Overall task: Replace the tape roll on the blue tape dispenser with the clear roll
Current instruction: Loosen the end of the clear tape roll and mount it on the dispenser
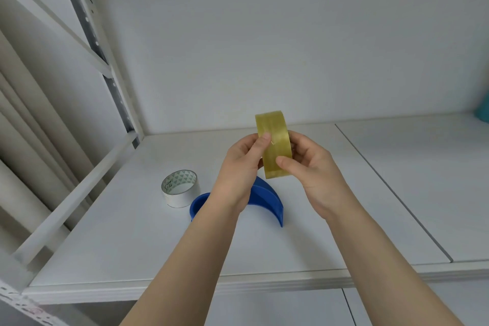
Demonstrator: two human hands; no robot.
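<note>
I hold the clear, yellowish tape roll [272, 135] on edge above the shelf, between both hands. My left hand [239, 167] grips its left side with the thumb on the outer band. My right hand [308, 164] grips its right side, thumb pressed on the band lower down. Below my hands the blue tape dispenser [267, 200] lies on the white shelf [119, 241], partly hidden by my left wrist; it looks empty. A silver-white tape roll [180, 188] with a green triangle pattern inside lies flat just left of the dispenser.
The shelf has a metal upright [105, 66] and a slanted rail [76, 193] at the left. A seam [391, 190] divides the shelf board toward the right. A teal object [483, 111] shows at the far right edge. Another shelf runs overhead.
</note>
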